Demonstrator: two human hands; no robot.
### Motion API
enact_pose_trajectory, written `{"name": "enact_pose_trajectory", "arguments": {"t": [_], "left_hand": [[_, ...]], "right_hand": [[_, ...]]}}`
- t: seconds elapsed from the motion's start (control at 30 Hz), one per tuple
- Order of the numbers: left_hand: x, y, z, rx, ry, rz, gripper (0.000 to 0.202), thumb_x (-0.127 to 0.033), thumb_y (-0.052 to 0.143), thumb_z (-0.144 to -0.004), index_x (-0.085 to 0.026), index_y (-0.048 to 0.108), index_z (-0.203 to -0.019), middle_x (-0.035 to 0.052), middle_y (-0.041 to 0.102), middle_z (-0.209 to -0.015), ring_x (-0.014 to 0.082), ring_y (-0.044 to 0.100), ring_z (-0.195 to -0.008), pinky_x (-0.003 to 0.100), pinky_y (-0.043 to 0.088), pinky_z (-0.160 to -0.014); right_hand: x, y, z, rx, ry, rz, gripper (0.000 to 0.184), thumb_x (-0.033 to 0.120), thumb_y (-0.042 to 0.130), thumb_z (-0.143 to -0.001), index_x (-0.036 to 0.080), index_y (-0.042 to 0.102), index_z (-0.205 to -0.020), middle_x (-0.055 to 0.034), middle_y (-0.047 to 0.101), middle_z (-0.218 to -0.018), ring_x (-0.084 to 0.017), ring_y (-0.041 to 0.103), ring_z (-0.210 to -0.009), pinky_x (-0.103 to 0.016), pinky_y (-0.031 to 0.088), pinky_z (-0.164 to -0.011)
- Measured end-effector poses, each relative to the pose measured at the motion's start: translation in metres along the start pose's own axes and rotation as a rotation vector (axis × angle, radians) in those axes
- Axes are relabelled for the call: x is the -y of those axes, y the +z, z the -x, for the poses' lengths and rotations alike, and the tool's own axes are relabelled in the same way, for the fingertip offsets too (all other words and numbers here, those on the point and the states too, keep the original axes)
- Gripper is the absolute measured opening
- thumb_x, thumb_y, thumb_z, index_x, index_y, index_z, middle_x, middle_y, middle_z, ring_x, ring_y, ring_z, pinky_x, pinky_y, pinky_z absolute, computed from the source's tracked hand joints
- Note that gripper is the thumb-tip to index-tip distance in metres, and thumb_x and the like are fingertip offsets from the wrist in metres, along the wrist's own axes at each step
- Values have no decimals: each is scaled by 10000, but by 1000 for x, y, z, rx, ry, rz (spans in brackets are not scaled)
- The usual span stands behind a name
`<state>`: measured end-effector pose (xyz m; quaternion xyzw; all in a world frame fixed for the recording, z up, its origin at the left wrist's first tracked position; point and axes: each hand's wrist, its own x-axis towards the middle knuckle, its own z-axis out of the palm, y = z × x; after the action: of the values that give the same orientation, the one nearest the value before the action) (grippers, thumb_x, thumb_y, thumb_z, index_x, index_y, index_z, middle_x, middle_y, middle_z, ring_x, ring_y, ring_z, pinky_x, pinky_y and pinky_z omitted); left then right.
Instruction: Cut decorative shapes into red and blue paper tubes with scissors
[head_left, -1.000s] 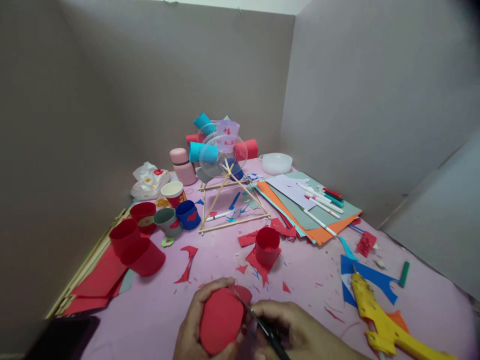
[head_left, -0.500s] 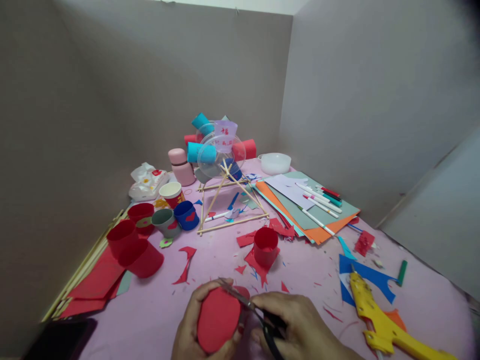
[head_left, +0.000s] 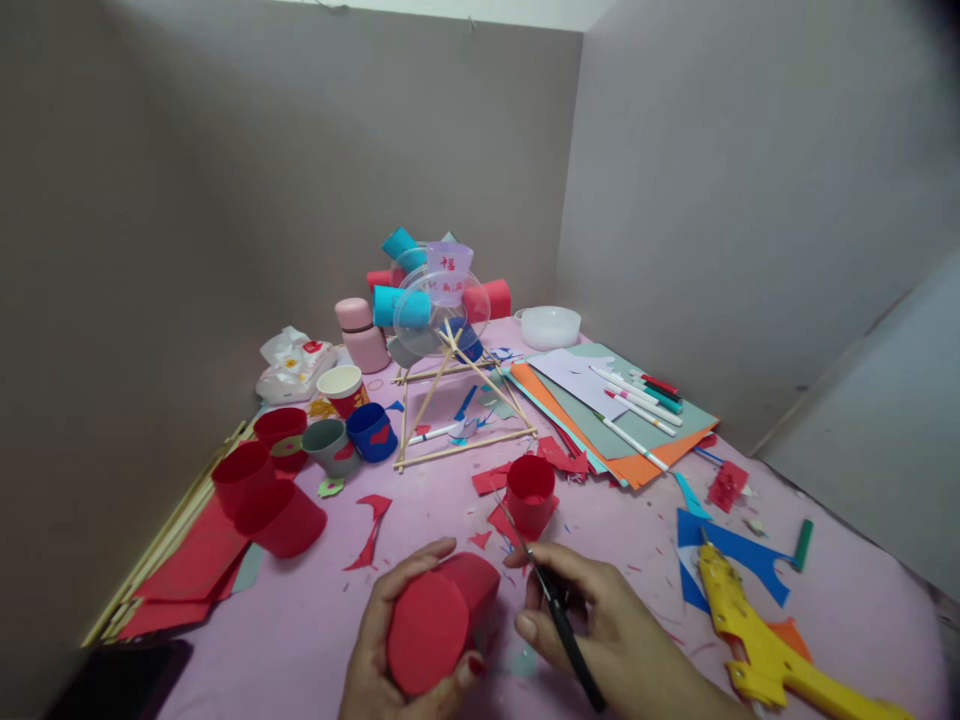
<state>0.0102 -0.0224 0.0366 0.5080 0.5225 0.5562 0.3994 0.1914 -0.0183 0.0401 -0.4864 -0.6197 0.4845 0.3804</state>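
My left hand is wrapped round a red paper cup, tipped so its flat round end faces me. In my right hand is a pair of black-handled scissors, blades pointing up and away, apart from the cup. Just beyond the blades, another red paper cup stands upright on a red paper scrap. To the left are several more red cups, a grey cup and a blue cup with a red heart.
A stick frame bears a wheel of clear discs and coloured cups. A yellow glue gun lies at right. Coloured sheets with markers lie behind. Red scraps dot the pink tabletop; a phone lies front left.
The scissors have moved off the cup's edge to the right and turned to point upward. My left hand has tilted the red cup, so its side now shows.
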Motion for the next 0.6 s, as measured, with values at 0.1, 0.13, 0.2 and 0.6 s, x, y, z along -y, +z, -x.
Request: {"name": "enact_pose_trajectory", "arguments": {"t": [0.1,0.13,0.2,0.6], "left_hand": [[0,-1,-5,84,-236,259,531,-445,797,-560,-287,632,-1039,19,712,-1068,208,675,-798,276,537,-676],[0,-2,-7,89,-335,378,493,-449,765,-613,-285,625,-1057,22,718,-1064,204,684,-769,280,544,-648],[2,-5,-11,50,-525,605,361,-405,708,-710,-263,642,-1035,30,739,-1044,204,702,-812,290,559,-690],[13,-6,-13,278,-938,1021,336,-318,554,-865,-39,709,-969,159,775,-821,240,736,-826,336,579,-743]], "right_hand": [[-4,1,0,-3,-9,-84,372,203,644,-721,181,615,-1092,25,550,-718,-143,485,-641,-237,415,-611],[-5,2,0,-21,-22,-53,365,219,656,-717,180,624,-1078,13,569,-744,-153,502,-662,-247,423,-629],[-6,2,1,-65,-44,25,374,269,669,-721,177,629,-1081,-21,604,-818,-179,540,-719,-274,441,-670],[-7,12,-1,-35,-179,21,469,376,710,-668,178,654,-1090,-58,657,-886,-199,586,-738,-270,452,-653]]}}
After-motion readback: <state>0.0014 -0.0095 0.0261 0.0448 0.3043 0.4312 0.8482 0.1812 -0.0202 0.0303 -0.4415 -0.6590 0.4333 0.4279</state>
